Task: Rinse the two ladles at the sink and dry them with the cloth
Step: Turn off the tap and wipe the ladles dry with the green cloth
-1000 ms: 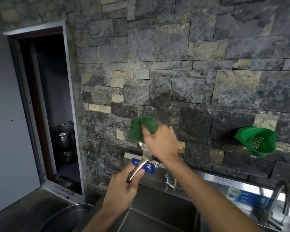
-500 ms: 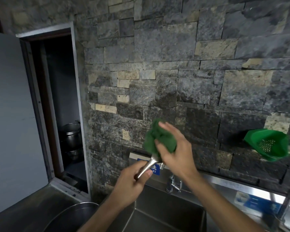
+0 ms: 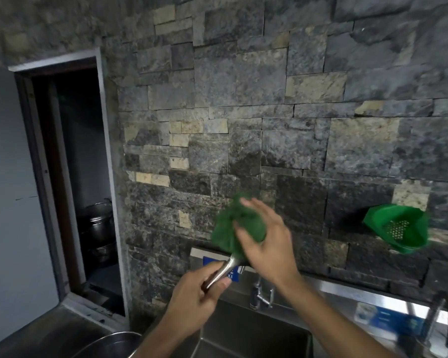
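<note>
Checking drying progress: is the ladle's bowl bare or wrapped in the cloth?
Wrapped. The green cloth covers the ladle's bowl, held by the right hand; only the ladle handle shows, gripped by the left hand.

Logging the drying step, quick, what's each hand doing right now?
Left hand: grips the ladle by its handle.
Right hand: holds the green cloth wrapped over the ladle's bowl.

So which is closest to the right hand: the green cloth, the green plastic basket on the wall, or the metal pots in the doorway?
From the right hand:
1. The green cloth, gripped by that hand, wrapped over the ladle's bowl.
2. The green plastic basket, on the stone wall to the right.
3. The stacked metal pots, far left inside the dark doorway.
</note>
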{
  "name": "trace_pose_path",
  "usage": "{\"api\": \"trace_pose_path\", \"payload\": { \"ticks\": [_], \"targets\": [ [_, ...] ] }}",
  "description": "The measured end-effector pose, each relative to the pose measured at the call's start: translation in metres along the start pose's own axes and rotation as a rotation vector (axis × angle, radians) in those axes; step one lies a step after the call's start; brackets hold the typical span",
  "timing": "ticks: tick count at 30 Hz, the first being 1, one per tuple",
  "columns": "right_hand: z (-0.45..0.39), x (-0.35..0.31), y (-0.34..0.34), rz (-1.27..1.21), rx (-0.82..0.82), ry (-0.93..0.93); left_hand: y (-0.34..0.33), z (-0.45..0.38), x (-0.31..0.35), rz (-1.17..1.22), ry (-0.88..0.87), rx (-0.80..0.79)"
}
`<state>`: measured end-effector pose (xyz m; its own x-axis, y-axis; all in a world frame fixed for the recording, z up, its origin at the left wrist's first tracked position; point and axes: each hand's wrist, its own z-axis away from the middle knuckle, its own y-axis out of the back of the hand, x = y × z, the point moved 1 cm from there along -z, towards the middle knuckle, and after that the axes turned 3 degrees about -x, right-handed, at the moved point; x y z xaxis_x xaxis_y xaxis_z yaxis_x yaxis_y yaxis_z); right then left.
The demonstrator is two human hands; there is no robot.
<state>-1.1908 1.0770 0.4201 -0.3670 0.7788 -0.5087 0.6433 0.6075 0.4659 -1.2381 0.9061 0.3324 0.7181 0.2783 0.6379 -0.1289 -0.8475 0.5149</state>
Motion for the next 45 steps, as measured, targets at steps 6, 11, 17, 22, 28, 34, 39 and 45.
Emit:
{"api": "trace_pose_path", "payload": {
  "ticks": [6, 11, 17, 22, 28, 34, 39, 45],
  "targets": [
    [-0.034, 0.013, 0.014, -0.299, -0.087, -0.320, -0.015, -0.003, 0.007, 0.004, -0.016, 0.055],
    [-0.030, 0.034, 0.010, -0.586, 0.145, -0.618, -0.020, -0.014, 0.013, 0.095, -0.022, -0.007],
    [0.015, 0.017, -0.011, -0.441, 0.488, -0.394, -0.031, -0.023, 0.020, 0.137, 0.006, -0.015],
    [0.017, 0.029, -0.001, 0.188, 0.172, 0.178, -0.039, -0.017, 0.026, 0.150, 0.042, 0.016],
    [-0.034, 0.020, 0.044, -0.131, -0.195, -0.316, -0.038, -0.010, 0.036, 0.087, -0.008, -0.030],
    [-0.037, 0.045, 0.044, -0.572, -0.096, -0.707, -0.045, -0.014, 0.033, 0.101, 0.006, -0.030],
    [-0.023, 0.054, 0.036, -0.854, 0.131, -0.940, -0.048, -0.020, 0.017, 0.097, 0.023, -0.030],
    [-0.023, 0.048, 0.032, -1.084, 0.246, -0.974, -0.053, -0.024, 0.014, 0.091, 0.017, 0.012]
  ]
}}
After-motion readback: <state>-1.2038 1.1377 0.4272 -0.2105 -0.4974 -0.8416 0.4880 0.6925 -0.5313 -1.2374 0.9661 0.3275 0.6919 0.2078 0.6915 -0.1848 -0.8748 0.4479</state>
